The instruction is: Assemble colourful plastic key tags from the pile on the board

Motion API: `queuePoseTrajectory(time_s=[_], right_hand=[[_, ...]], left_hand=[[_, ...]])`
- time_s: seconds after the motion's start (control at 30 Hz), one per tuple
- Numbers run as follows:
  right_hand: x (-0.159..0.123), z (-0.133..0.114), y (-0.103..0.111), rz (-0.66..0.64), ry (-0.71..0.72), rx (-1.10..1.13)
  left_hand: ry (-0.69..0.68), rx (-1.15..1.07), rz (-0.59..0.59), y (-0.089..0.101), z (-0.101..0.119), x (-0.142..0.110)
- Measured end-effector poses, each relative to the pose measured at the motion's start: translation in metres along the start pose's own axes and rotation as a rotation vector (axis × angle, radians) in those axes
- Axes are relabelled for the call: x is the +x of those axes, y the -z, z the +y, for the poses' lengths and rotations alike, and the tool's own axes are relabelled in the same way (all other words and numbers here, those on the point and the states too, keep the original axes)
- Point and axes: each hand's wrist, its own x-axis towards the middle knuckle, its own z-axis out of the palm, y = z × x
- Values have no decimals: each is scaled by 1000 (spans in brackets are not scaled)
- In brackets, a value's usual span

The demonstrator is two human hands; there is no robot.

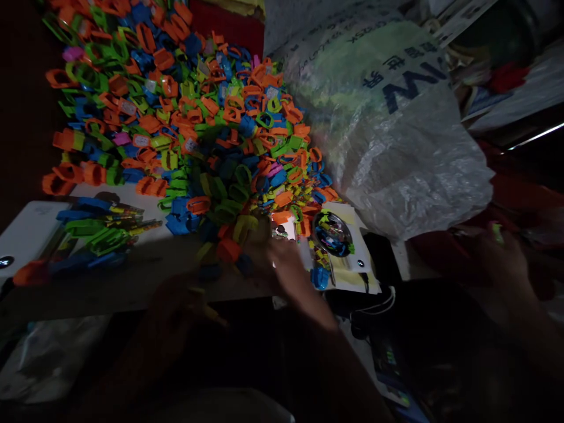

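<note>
My left hand is in deep shadow at the front edge of the table, its fingers closed around a thin yellowish stick-like piece. My right hand reaches forward over the table, smeared by motion; its fingertips are by a small, brightly lit white patch. Whether it holds anything cannot be made out. Beyond both hands spreads a big heap of watch-shaped plastic toys in orange, green and blue. A row of such toys with printed, patterned strips lies to the left.
Right of my right hand, a round metal dish of small coloured pieces sits on a white device with a cable. A large clear printed plastic bag lies behind. Another white device stands far left. Another person's hand holds something small and green.
</note>
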Motion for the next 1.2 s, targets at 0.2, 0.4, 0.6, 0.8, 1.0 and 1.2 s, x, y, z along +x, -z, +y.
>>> queuePoseTrajectory(time_s=[0.2,0.4,0.6,0.8,1.0,1.2], right_hand=[[52,72,10,-73,-152,-300],[89,106,24,56,-216,202],[107,118,35,349,-304,442],[68,63,31,278,-239,420],[-7,20,7,149,-241,211],[-34,30,-23,232,-517,-72]], left_hand=[[-41,44,-2,5,-3,1],[-48,51,-31,12,0,4],[-46,41,21,19,-4,5],[-34,-7,85,18,-4,3],[-12,-72,61,18,4,4],[-14,-112,-5,13,7,0]])
